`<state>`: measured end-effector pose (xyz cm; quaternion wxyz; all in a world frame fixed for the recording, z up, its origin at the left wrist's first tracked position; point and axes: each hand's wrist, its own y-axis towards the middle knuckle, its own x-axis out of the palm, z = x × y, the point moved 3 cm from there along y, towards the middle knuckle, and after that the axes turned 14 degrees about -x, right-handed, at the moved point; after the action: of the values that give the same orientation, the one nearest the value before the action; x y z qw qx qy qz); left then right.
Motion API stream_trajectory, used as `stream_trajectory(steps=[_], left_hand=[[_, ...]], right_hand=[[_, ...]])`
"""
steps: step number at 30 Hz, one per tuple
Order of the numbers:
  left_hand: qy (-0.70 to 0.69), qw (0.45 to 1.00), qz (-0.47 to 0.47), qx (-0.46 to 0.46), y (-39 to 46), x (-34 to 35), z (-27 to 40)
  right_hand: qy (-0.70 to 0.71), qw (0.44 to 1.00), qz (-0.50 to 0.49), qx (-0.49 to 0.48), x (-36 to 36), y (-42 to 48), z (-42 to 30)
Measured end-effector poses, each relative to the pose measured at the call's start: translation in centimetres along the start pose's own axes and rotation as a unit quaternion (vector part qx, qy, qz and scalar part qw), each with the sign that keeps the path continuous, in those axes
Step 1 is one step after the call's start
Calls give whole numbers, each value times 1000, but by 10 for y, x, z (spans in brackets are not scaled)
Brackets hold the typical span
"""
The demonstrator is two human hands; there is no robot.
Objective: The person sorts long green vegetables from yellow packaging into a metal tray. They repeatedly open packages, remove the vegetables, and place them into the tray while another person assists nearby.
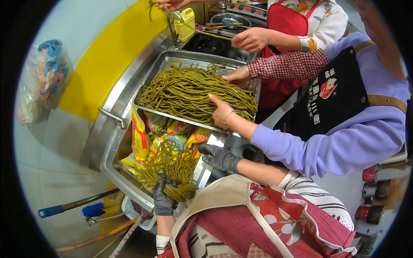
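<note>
My left hand (165, 193), in a thin dark glove, grips a bunch of olive-green long beans (174, 161) at its near end. The tangled bunch lies over yellow-and-red plastic packets (139, 137) in the stainless steel sink (111, 158). My right hand (221, 158), gloved alike, is over the sink's right rim (206, 161), thumb apart from the fingers and nothing visible in it. Beyond, a metal tray (184, 121) piled with long beans (193, 90) rests across the sink. A co-worker's two bare hands (222, 111) touch those beans and the tray's right side.
Another person in a red apron stretches one long bean (209, 34) between two hands. Behind the tray stand a faucet (172, 29) and a yellow jug (185, 24). Long-handled tools (80, 200) lean at the lower left. A plastic bag (45, 80) hangs on the wall.
</note>
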<state>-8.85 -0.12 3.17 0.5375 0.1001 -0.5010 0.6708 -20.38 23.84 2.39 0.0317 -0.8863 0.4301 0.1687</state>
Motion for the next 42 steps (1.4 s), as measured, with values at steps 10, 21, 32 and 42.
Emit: stream_trajectory(steps=[10,21,32,42], left_hand=[[-3,999,38,-8,11,-2,-19],[-88,996,24,-1,-8,-16,-28],[-133,991,4,-16,-6,-32,-31],[-139,990,-2,-17,-7,-28,-27]], right_hand=[[-76,996,-17,-42,-16,-25,11],[-254,958,70,-117,-21,-15,-25],[-294,944,132,-67,-43,-1,-27],[-435,894,80,71,-59,-13,3]])
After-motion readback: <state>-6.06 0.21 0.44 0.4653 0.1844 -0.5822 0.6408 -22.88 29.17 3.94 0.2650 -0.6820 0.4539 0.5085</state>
